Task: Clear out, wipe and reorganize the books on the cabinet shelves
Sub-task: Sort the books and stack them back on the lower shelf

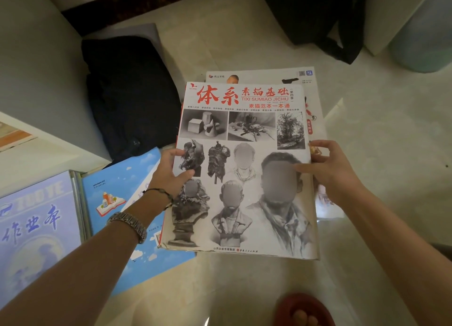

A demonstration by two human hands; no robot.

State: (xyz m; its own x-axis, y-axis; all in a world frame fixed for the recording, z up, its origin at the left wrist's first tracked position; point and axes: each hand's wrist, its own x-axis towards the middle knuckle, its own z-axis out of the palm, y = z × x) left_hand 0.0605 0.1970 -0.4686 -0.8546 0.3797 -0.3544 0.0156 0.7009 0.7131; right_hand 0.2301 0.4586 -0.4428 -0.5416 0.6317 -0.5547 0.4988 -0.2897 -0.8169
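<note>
**Stack Handling: Slip Risk**

We grip the sketch book (242, 169) at both side edges: left hand (172, 171) fingers curled round the spine edge, right hand (327, 169) pinching the opposite edge. It sits atop a floor (367, 130) stack of books (315, 100). Uneven lift may fan the thin covers and spill the lower books.

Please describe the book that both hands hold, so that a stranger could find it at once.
On the pale floor lies a pile of large books. The sketching book lies on top, gripped by the left hand and right hand. Only it has red title characters above grey pencil drawings.
</note>
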